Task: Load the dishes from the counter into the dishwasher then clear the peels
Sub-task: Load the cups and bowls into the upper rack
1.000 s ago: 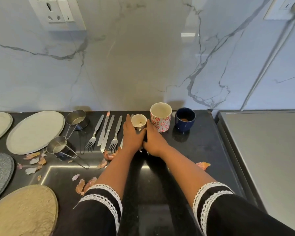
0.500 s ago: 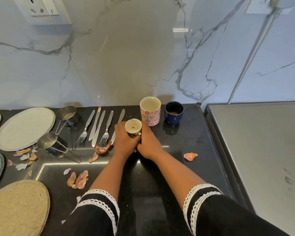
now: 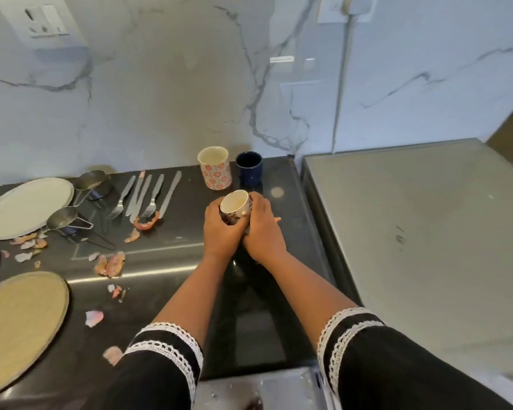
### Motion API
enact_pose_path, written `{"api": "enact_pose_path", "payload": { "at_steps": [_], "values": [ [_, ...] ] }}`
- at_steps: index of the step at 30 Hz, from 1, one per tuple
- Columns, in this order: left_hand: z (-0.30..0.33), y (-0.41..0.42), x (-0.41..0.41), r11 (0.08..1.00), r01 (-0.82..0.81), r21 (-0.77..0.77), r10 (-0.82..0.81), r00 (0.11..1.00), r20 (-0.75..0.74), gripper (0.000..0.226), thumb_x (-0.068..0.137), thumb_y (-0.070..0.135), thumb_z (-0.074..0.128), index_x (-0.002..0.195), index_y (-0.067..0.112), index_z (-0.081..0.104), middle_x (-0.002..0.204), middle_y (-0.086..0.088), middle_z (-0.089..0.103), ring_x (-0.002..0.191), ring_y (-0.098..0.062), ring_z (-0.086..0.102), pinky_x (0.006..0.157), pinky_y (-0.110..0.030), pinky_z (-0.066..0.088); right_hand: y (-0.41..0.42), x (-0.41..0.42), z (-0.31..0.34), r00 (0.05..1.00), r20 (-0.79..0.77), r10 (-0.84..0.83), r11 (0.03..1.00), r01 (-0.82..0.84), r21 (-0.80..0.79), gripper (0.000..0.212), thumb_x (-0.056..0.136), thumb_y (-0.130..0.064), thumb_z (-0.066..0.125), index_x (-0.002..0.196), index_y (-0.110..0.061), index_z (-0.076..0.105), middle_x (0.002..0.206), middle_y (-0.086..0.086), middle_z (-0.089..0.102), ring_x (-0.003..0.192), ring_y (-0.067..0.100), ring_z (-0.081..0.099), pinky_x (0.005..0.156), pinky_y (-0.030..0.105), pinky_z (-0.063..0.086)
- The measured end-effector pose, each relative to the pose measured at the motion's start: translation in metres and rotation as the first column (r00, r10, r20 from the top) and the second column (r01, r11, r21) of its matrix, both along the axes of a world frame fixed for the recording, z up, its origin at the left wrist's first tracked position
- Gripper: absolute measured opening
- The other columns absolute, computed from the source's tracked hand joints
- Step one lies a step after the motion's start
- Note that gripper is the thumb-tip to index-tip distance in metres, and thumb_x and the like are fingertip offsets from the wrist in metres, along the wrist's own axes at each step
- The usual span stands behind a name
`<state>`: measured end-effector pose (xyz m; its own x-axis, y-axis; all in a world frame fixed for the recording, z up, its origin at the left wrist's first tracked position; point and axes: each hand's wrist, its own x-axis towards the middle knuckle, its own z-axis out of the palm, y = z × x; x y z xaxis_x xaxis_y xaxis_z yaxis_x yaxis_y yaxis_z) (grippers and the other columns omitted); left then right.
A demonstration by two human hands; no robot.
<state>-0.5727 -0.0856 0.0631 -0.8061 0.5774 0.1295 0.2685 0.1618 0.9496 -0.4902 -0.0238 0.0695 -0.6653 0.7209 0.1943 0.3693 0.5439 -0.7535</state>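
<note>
Both hands enclose a small cup [image 3: 235, 209]: the left hand [image 3: 221, 232] wraps its near and left side, the right hand [image 3: 262, 229] wraps the right side, and the fingers of each are curled round the wall, so each hand is clamped on the cup. The cup is raised off the bench [image 3: 166, 279] and tipped with its mouth toward the camera, a pose that suits checking for dregs before loading; that reading is a judgement. It lies just in front of a floral cup [image 3: 214, 168] and a blue cup [image 3: 249, 168], which stand upright side by side against the marble wall, apart from the hands. To the left, cutlery [image 3: 145, 195] lies in a parallel row, handles toward the wall, probably laid out for collection in one sweep. Two steel scoops [image 3: 71, 202] sit between the cutlery and a grey plate [image 3: 27, 207]; a tan plate [image 3: 15, 329] lies nearer the bench edge. Peels [image 3: 110, 263] are scattered among these items and await the later step. The dishwasher cannot be identified with certainty; a pale open surface shows at the lower edge. No brand, label or legible writing is visible on any item.
</note>
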Motion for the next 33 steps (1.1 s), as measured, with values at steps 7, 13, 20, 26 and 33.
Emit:
{"api": "enact_pose_path", "payload": {
  "at_steps": [7, 13, 20, 26, 33],
  "values": [
    [0.013, 0.013, 0.156, 0.978, 0.181, 0.103, -0.187, 0.981, 0.055, 0.045, 0.077, 0.026, 0.080, 0.116, 0.025, 0.057, 0.111, 0.001, 0.062, 0.098, -0.005, 0.062, 0.086, -0.021, 0.052, 0.005, 0.162, 0.013, 0.985, 0.007, -0.171, 0.969, 0.167, 0.183, 0.067, 0.082, -0.032, 0.074, 0.133, -0.019, 0.034, 0.126, 0.006, 0.046, 0.103, 0.020, 0.057, 0.082, 0.032, 0.056],
    [0.014, 0.028, 0.296, 0.929, 0.353, 0.111, -0.360, 0.931, 0.051, 0.046, 0.079, 0.027, 0.078, 0.119, 0.015, 0.060, 0.104, 0.002, 0.065, 0.088, -0.003, 0.062, 0.078, -0.015, 0.049, 0.002, 0.317, 0.018, 0.948, -0.032, -0.315, 0.923, 0.314, 0.223, 0.069, 0.075, -0.026, 0.078, 0.131, -0.007, 0.041, 0.119, 0.013, 0.047, 0.096, 0.033, 0.057, 0.069, 0.040, 0.052],
    [-0.022, 0.019, 0.472, 0.842, 0.535, 0.074, -0.538, 0.819, 0.201, 0.053, 0.082, 0.028, 0.076, 0.126, 0.016, 0.049, 0.106, 0.005, 0.062, 0.092, -0.009, 0.061, 0.072, -0.007, 0.044, -0.026, 0.493, -0.013, 0.838, 0.042, -0.545, 0.823, 0.524, 0.218, 0.066, 0.073, -0.021, 0.078, 0.128, -0.010, 0.042, 0.121, 0.008, 0.044, 0.097, 0.029, 0.056, 0.064, 0.028, 0.036],
    [-0.067, -0.007, 0.566, 0.727, 0.686, 0.022, -0.628, 0.651, 0.427, 0.075, 0.076, 0.025, 0.072, 0.141, 0.022, 0.034, 0.116, -0.003, 0.065, 0.104, -0.019, 0.064, 0.086, -0.031, 0.055, -0.054, 0.582, -0.054, 0.761, 0.160, -0.629, 0.774, 0.592, 0.227, 0.059, 0.077, -0.018, 0.073, 0.126, -0.010, 0.043, 0.122, 0.009, 0.046, 0.091, 0.030, 0.058, 0.059, 0.029, 0.037],
    [-0.113, -0.039, 0.600, 0.663, 0.743, -0.096, -0.592, 0.598, 0.539, 0.092, 0.084, 0.026, 0.067, 0.153, 0.029, 0.007, 0.136, -0.002, 0.054, 0.115, -0.015, 0.058, 0.097, -0.033, 0.049, -0.085, 0.620, -0.098, 0.739, 0.241, -0.629, 0.776, 0.616, 0.139, 0.057, 0.076, -0.007, 0.065, 0.128, -0.011, 0.043, 0.123, 0.009, 0.044, 0.091, 0.032, 0.056, 0.060, 0.030, 0.037]
  ]
}}
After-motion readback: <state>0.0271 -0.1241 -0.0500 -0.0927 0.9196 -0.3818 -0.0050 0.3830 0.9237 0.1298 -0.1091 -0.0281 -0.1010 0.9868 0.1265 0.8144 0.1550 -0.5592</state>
